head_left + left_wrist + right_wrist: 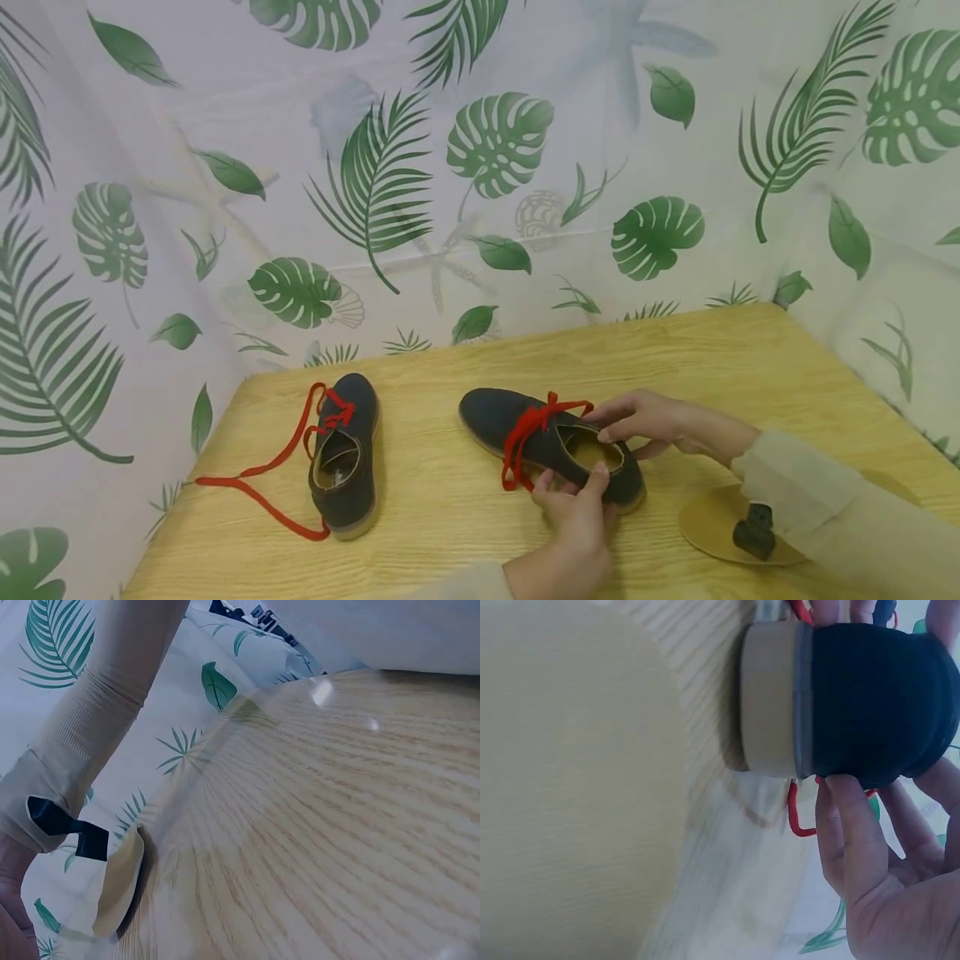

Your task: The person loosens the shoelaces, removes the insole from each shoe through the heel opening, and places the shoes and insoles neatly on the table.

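Note:
A dark navy shoe (495,421) with a red lace (528,425) lies in the middle of the table, toe pointing left and away. My left hand (573,529) holds its near side, the thumb at the rim of the opening and the fingers along the outer side. On the far side of the heel, my right hand (648,421) grips the collar, thumb at the opening. The right wrist view shows the shoe's heel (877,705) and pale sole, with right-hand fingers (859,825) against its side. The left wrist view does not show the left hand's hold.
The matching shoe (363,479) stands at the left, its red lace (262,508) trailing leftward over the wooden table (427,533). A flat tan rounded piece (708,521) lies under the right forearm. Leaf-printed cloth (585,167) hangs behind and beside the table.

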Demonstrator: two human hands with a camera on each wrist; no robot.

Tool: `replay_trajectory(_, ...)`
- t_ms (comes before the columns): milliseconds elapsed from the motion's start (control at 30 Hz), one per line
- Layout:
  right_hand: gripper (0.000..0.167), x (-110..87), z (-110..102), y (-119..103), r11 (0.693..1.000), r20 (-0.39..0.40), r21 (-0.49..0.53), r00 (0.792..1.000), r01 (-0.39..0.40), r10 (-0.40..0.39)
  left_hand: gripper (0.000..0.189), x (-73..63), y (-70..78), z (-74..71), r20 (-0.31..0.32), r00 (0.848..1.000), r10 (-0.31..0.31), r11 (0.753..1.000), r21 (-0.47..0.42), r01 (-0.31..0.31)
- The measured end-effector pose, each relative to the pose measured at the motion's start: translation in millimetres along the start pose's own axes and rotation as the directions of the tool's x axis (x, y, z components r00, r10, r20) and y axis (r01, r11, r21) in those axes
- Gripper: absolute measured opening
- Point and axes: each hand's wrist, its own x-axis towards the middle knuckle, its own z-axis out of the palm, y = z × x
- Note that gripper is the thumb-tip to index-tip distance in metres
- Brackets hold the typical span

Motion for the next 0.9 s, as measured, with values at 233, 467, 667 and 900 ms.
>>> replay_trajectory(233, 0.050, -8.2, 6.0, 6.6, 0.998, -0.082, 0.056, 0.997, -0.009, 0.014, 0.074, 1.4, 11.7, -9.8, 0.028, 1.000, -0.004, 0.998, 0.065, 0.002)
replay_trajectory(467, 0.056, -23.4, 9.2, 2.4, 0.985, -0.110, 0.170, 0.993, -0.028, 0.047, 0.080, 0.0, 40.7, -34.5, 0.083, 0.986, 0.143, 0.951, 0.264, -0.160)
replay_trajectory(667, 0.060, -41.4, 5.1, 3.4, 0.916, -0.082, 0.370, 0.977, -0.155, 0.199, 0.084, 29.4, 64.4, -53.6, 0.384, 0.882, 0.274, 0.801, 0.416, -0.430)
replay_trajectory(900, 0.070, -57.0, 21.0, 7.2, 0.754, -0.007, 0.623, 0.962, -0.209, 0.272, 0.073, 94.1, 100.6, -69.2, 0.764, 0.583, 0.276, 0.035, 0.599, -0.800)
